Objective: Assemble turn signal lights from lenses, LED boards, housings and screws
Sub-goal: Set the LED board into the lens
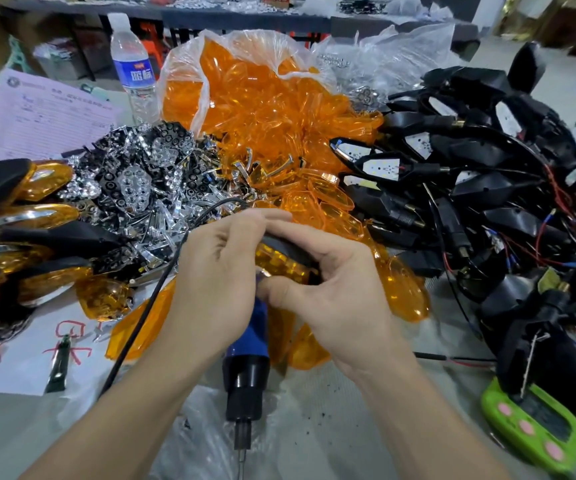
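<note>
Assembly in progress, one unit in hand. At centre the left hand (217, 271) and right hand (331, 292) meet, both curled round a light (284, 261), its black housing over an amber lens; whether its screws are in cannot be told. A screwdriver (246, 358) shows under the hands at 6 o'clock, bit toward the viewer. Done: finished lights (37, 214) stacked at 9 o'clock. Left: large stocks of reflectors (134, 181) at 10 o'clock, lenses (262, 109) at 12 o'clock and wired housings (480, 188) at 3 o'clock, so much of the work likely remains.
</note>
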